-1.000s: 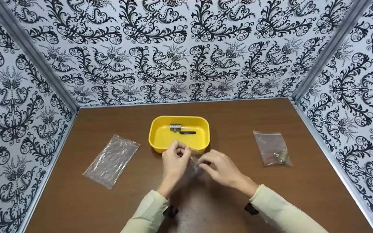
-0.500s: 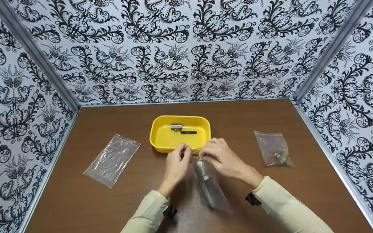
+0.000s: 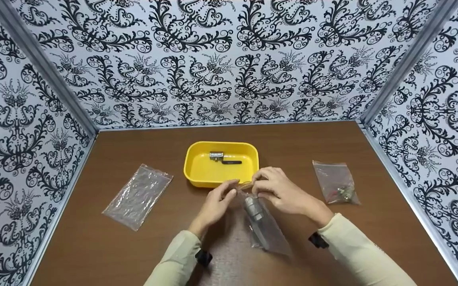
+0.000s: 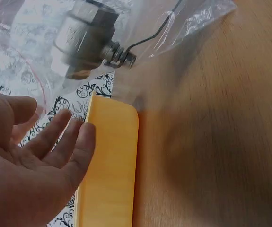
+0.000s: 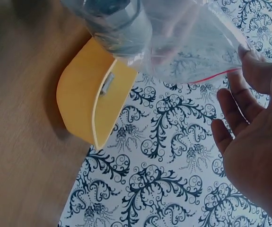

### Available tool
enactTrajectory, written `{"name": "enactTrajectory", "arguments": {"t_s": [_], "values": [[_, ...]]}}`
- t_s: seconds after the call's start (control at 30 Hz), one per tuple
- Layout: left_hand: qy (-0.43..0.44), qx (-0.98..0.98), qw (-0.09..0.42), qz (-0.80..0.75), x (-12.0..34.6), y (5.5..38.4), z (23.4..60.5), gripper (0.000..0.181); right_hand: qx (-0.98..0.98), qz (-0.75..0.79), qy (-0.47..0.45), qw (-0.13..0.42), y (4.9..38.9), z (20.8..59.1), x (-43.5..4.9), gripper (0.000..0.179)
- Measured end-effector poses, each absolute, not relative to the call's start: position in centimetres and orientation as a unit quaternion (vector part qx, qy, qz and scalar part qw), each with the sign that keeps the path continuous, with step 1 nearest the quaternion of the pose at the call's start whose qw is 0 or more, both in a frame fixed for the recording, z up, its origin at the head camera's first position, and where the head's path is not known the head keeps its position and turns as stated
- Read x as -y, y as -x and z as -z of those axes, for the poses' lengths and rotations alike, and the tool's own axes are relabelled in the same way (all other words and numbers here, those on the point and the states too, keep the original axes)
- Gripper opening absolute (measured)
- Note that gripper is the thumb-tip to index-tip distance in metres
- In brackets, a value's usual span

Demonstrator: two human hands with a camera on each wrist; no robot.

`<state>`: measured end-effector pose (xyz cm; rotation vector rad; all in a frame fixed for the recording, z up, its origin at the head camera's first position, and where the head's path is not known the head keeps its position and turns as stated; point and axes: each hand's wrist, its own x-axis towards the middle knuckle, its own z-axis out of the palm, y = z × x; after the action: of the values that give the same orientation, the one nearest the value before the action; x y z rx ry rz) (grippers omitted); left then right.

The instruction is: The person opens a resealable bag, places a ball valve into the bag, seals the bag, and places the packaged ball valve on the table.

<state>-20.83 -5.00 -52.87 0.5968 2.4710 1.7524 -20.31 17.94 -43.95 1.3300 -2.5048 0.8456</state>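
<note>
Left of the yellow bin point(image 3: 199, 170), well apart: flat clear bag point(image 3: 138, 198) on worktop point(image 3: 98, 254). At bin's near side: left hand point(image 3: 212, 203), outer fingers spread; whether thumb and forefinger pinch, cannot tell. In bin: dark-levered valve point(image 3: 216, 155). Nearer than bin: zip bag point(image 3: 272, 234) holding larger metal valve point(image 3: 253, 207); right hand point(image 3: 282, 192) pinches its mouth. Well right of bin: parts bag point(image 3: 334, 180).

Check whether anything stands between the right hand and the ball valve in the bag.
Yes: the clear zip-lock bag. The right hand pinches its edge near the red seal line; the ball valve is inside, behind the film. Nothing else visible intervenes; the yellow tray sits beyond.
</note>
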Motion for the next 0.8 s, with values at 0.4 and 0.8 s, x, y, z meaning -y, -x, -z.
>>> {"name": "enactTrajectory", "arguments": {"t_s": [0.4,0.8], "values": [[-0.142,-0.756,0.054,-0.637,5.1,20.1,51.9,0.018,0.851,-0.285,-0.435,0.081,20.9,44.4,-18.9,0.008],[-0.115,-0.772,-0.09,-0.618,5.0,20.3,52.3,0.015,0.905,-0.265,-0.321,0.083,21.9,43.8,-21.3,0.005]]}}
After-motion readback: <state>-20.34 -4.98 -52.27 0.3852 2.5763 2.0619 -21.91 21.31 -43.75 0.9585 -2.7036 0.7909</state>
